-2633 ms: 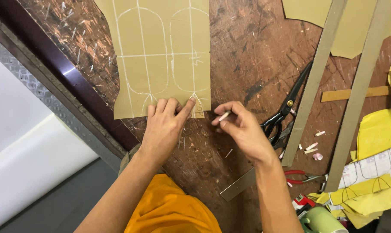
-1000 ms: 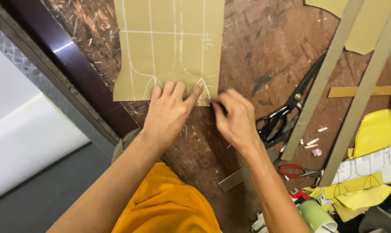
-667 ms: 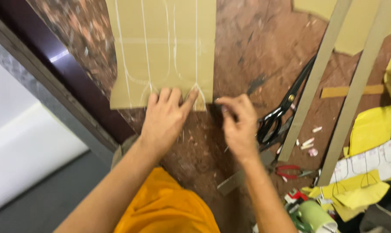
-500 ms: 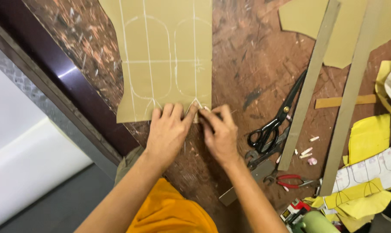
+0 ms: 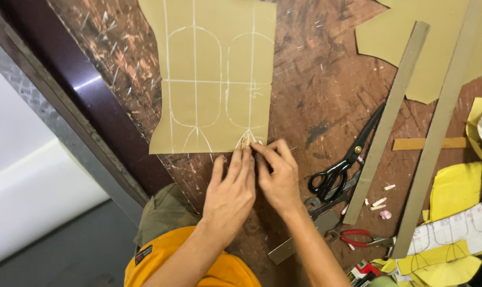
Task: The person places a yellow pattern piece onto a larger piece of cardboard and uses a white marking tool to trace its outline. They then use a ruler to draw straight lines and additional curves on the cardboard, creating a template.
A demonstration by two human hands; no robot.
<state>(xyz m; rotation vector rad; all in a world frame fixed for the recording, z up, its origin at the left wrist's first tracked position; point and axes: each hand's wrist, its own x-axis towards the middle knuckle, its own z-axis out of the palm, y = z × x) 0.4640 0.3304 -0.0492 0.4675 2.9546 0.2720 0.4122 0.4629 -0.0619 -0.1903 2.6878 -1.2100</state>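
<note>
A tan sheet point(image 5: 214, 74) with white chalk outlines lies flat on the scratched wooden table point(image 5: 315, 90). My left hand point(image 5: 230, 188) rests flat just below the sheet's near edge, fingers straight and close together, fingertips touching that edge. My right hand point(image 5: 277, 172) sits against it on the right, thumb and fingers pinched on a small pale chalk stub point(image 5: 244, 141) at the pointed chalk mark on the sheet's lower edge. Most of the chalk is hidden by my fingers.
Black scissors point(image 5: 337, 172) lie right of my hands beside two long flat rulers point(image 5: 387, 114) point(image 5: 437, 133). Red-handled pliers point(image 5: 358, 239), chalk bits point(image 5: 380, 202), yellow pattern pieces point(image 5: 453, 191) and another tan sheet point(image 5: 411, 42) are further right. The dark table edge point(image 5: 92, 122) runs along the left.
My right hand moved left from the bare table to the sheet's lower edge and now touches my left hand. My left hand stayed at the edge.
</note>
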